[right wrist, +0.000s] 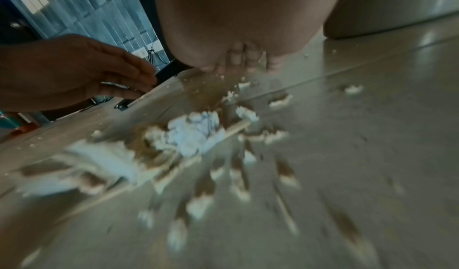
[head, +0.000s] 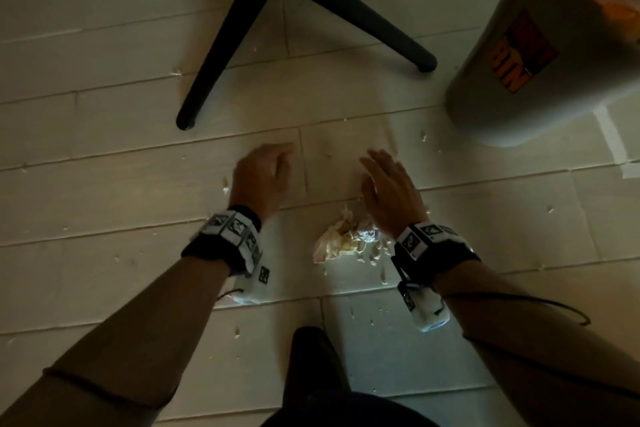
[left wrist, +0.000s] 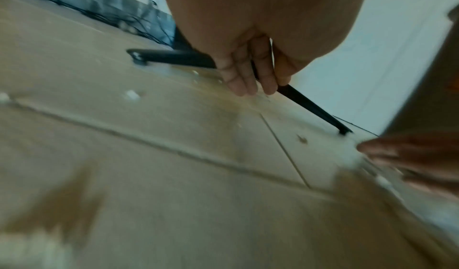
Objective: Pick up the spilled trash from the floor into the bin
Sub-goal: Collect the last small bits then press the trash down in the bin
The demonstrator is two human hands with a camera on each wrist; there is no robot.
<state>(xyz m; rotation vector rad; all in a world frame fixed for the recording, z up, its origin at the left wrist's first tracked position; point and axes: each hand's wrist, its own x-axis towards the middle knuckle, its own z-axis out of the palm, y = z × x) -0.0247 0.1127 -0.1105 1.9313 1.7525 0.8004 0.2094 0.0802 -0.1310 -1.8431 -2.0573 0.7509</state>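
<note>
A small heap of crumpled white paper and scraps (head: 341, 240) lies on the pale plank floor, between my wrists; the right wrist view shows this trash heap (right wrist: 191, 136) blurred, with bits strewn around. My right hand (head: 381, 177) hovers just beyond the heap, fingers straight, its fingertips (right wrist: 238, 61) close to the floor and holding nothing. My left hand (head: 273, 163) is farther left, fingers loosely bent downward (left wrist: 248, 81), empty. The grey bin (head: 540, 55) with an orange label stands at the upper right, coloured wrappers showing inside it.
A black chair base (head: 273, 10) spreads its legs across the floor just beyond my hands, one foot (head: 185, 120) near the left hand. Tiny crumbs dot the planks all around. My dark shoe (head: 311, 367) is at the bottom centre. White tape marks (head: 613, 146) lie by the bin.
</note>
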